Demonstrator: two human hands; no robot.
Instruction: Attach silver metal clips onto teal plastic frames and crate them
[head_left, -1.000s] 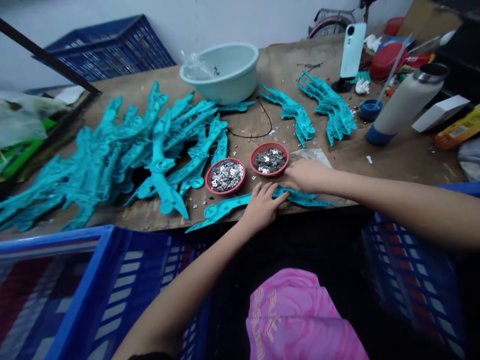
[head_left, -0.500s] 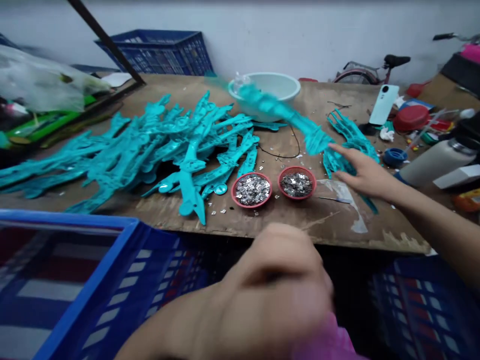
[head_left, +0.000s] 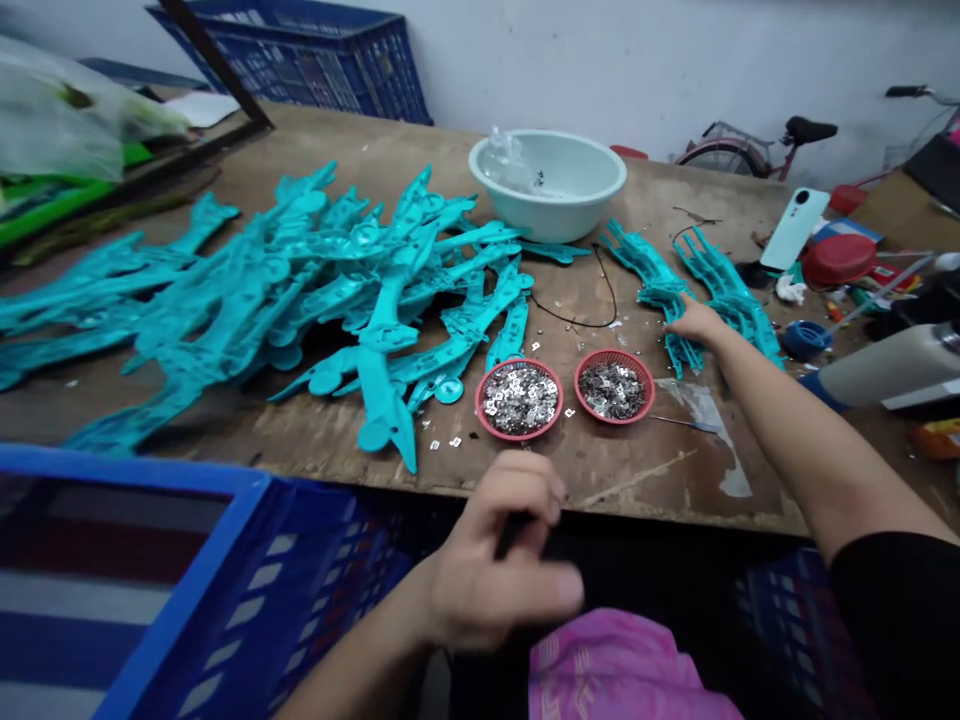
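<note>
My right hand (head_left: 696, 322) reaches over the table and grips a long turquoise plastic part (head_left: 651, 265) near its lower half. Just to the right of it lies a similar stack of turquoise parts (head_left: 731, 290). My left hand (head_left: 506, 560) hovers before the table's front edge, fingers loosely curled and thumb apart, with nothing visible in it. Beyond it stand two red baskets, a left one (head_left: 519, 435) and a right one (head_left: 615, 418), both filled with small metal clips. A large tangled heap of turquoise parts (head_left: 322, 260) covers the table's left side.
A pale basin (head_left: 555, 215) with clear plastic inside stands at the back. Blue crates are at the front left (head_left: 247, 500) and behind the table (head_left: 367, 60). A phone (head_left: 796, 230), a blue lid (head_left: 806, 340) and a bottle (head_left: 877, 365) occupy the right side.
The turquoise part has swung from above the table in front of the basin down to the right, with my right hand on it. My left hand has drawn lower and leftward. The view has shifted slightly.
</note>
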